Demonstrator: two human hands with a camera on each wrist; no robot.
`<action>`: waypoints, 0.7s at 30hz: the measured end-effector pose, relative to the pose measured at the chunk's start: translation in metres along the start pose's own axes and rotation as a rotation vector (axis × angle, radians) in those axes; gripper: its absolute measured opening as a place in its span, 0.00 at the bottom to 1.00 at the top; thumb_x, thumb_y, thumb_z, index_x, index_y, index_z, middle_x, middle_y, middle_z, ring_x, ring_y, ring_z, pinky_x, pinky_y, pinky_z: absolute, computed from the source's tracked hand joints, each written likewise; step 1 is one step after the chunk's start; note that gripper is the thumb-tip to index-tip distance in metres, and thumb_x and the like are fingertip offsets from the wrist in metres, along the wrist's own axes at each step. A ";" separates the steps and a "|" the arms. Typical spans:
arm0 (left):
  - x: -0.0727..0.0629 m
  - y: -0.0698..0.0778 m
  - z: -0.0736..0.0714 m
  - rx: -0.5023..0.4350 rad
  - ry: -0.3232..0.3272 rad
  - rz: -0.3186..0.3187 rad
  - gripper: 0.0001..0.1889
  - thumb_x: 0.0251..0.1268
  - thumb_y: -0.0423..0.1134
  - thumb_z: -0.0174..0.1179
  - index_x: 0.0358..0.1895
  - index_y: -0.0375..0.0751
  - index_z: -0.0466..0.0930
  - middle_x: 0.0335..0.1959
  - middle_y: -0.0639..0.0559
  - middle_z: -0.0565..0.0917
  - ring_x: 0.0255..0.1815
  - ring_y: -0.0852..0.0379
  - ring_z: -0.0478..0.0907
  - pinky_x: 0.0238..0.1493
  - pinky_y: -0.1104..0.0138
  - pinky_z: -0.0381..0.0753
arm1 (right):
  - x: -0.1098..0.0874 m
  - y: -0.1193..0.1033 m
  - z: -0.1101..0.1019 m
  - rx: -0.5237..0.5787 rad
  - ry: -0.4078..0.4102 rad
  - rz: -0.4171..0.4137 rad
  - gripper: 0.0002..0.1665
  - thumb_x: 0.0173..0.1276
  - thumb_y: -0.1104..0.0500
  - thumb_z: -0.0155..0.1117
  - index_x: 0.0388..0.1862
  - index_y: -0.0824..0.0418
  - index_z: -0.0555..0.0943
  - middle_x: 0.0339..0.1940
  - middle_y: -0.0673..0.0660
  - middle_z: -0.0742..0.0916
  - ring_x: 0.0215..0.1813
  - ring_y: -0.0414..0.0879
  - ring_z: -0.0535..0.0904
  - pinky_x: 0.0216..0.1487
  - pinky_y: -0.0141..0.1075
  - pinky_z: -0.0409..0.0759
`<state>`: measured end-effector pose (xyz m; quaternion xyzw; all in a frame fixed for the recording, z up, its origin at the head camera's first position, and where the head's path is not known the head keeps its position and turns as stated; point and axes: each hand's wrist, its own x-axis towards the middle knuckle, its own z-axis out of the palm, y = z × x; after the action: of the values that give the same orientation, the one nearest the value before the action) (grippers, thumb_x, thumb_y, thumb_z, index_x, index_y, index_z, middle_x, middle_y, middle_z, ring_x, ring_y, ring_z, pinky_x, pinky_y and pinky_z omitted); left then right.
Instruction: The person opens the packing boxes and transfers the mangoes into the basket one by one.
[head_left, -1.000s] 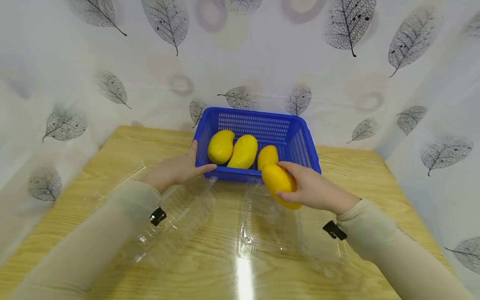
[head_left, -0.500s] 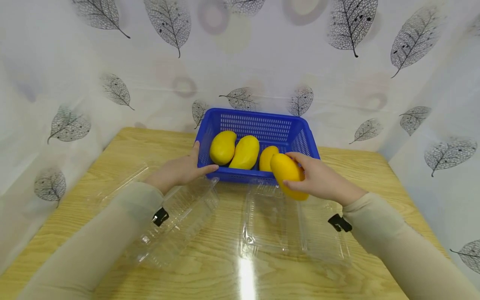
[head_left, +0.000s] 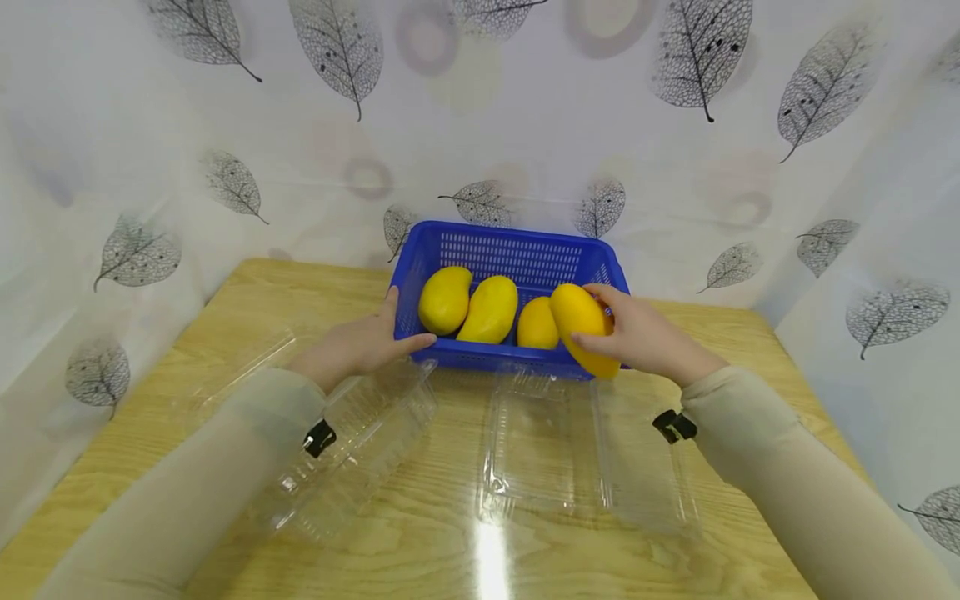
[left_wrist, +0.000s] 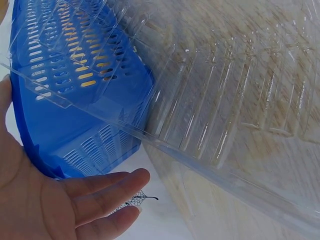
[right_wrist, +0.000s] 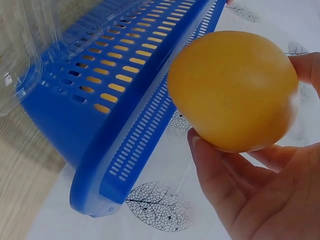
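My right hand [head_left: 648,337] grips a yellow-orange mango [head_left: 579,321] over the front right rim of the blue plastic basket [head_left: 480,356]. In the right wrist view the thumb and fingers wrap the fruit's sides, and the mango [right_wrist: 232,90] hangs above the rim. Inside the basket, along its front wall, lie three more mangoes, the leftmost a yellow mango [head_left: 444,302]. My left hand [head_left: 352,343] rests against the basket's front left corner, thumb along the front rim. Its other fingers [left_wrist: 107,195] are nearly straight outside the wall in the left wrist view.
An opened clear plastic clamshell box [head_left: 532,442] lies in front of the basket at the right. Another clear clamshell box [head_left: 375,433] lies at the left, partly under the left forearm. Behind the wooden table [head_left: 420,542] hangs a leaf-patterned curtain [head_left: 525,125].
My right hand has raised the mango away from above the right clamshell box, up and back to the basket's front right rim. The left hand stays at the corner.
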<state>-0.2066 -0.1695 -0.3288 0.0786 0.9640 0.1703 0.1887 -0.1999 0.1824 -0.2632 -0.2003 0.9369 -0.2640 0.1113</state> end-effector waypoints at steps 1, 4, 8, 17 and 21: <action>0.000 0.000 0.000 -0.002 0.000 -0.003 0.60 0.50 0.81 0.33 0.71 0.38 0.19 0.68 0.33 0.58 0.59 0.35 0.69 0.49 0.46 0.73 | 0.001 0.001 -0.001 -0.006 0.004 0.007 0.45 0.62 0.45 0.62 0.70 0.65 0.56 0.53 0.65 0.77 0.46 0.54 0.77 0.41 0.44 0.80; 0.001 0.001 0.000 0.000 0.002 -0.001 0.60 0.51 0.80 0.33 0.71 0.38 0.19 0.68 0.33 0.58 0.59 0.35 0.68 0.51 0.45 0.71 | 0.006 0.004 -0.004 -0.031 0.017 0.026 0.46 0.63 0.45 0.61 0.71 0.66 0.55 0.54 0.66 0.77 0.47 0.55 0.76 0.45 0.47 0.78; 0.001 0.001 -0.001 0.006 0.000 0.001 0.60 0.51 0.80 0.33 0.70 0.37 0.19 0.68 0.32 0.58 0.59 0.34 0.68 0.49 0.46 0.73 | 0.014 0.007 -0.006 -0.039 0.025 0.061 0.47 0.63 0.44 0.60 0.72 0.65 0.53 0.55 0.66 0.76 0.47 0.56 0.77 0.46 0.48 0.77; -0.001 0.000 0.000 -0.001 0.009 0.006 0.61 0.50 0.81 0.33 0.71 0.37 0.20 0.67 0.31 0.59 0.57 0.34 0.70 0.44 0.48 0.76 | 0.035 0.014 -0.003 -0.002 0.026 0.129 0.48 0.64 0.40 0.57 0.73 0.64 0.51 0.58 0.67 0.74 0.48 0.57 0.77 0.48 0.48 0.77; 0.001 0.001 0.001 -0.011 0.013 0.010 0.61 0.50 0.81 0.34 0.71 0.38 0.19 0.68 0.33 0.58 0.59 0.35 0.69 0.47 0.47 0.74 | 0.040 0.017 -0.003 0.010 0.041 0.145 0.48 0.65 0.40 0.56 0.73 0.65 0.51 0.61 0.69 0.72 0.52 0.59 0.76 0.52 0.51 0.75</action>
<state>-0.2066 -0.1686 -0.3297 0.0812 0.9638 0.1770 0.1821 -0.2421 0.1796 -0.2744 -0.1258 0.9497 -0.2642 0.1117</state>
